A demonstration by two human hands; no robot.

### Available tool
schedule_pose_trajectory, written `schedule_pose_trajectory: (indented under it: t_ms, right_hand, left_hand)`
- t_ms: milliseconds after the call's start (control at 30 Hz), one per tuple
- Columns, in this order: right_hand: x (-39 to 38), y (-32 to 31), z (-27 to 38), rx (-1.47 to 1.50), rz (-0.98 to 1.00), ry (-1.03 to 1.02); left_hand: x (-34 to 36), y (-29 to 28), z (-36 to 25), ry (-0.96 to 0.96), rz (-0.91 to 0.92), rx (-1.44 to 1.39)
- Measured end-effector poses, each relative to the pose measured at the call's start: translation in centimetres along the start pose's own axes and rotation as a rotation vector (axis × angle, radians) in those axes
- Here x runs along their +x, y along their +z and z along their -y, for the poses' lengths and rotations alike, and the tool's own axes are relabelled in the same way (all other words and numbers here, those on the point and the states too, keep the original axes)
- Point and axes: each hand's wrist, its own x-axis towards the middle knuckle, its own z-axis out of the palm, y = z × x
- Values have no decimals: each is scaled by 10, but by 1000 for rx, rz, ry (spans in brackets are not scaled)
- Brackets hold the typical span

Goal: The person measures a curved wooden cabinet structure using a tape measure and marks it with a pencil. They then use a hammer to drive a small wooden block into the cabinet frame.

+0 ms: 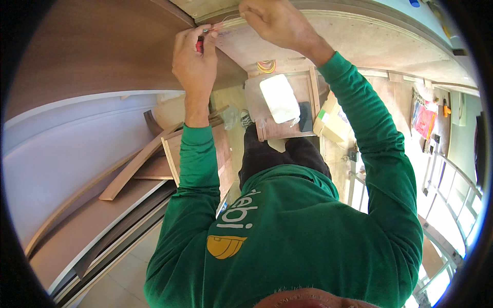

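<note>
Left hand grips red item beside brown panel, right hand clenched near plywood.

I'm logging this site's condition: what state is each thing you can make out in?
Person's bare left hand: fingers curled about the small red object
Small red object: partly hidden
Person's bare right hand: closed, raised
Thin pale strand: bowed, running up to the right hand
Yellow-and-red wire coil: looped
Flat brown wooden board: slanting
Clear plastic bag: crumpled
</note>
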Motion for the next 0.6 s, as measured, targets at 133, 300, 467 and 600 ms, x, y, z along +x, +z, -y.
schedule_pose_trajectory:
  t_ms: [133, 300, 467, 600]
  right_hand:
    - [1, 0, 4, 43, -22, 30]
    - [1, 0, 4, 59, -18, 19]
    - [0, 1, 1, 26, 19, 33]
    - [1, 3, 1, 51, -6, -4]
  left_hand:
    - [4, -5, 6, 73, -62, 85]
    - [4, -8, 4, 55, -75, 70]
    - [3, -8, -8, -29, 20, 78]
    - [3, -2, 5, 17, -67, 29]
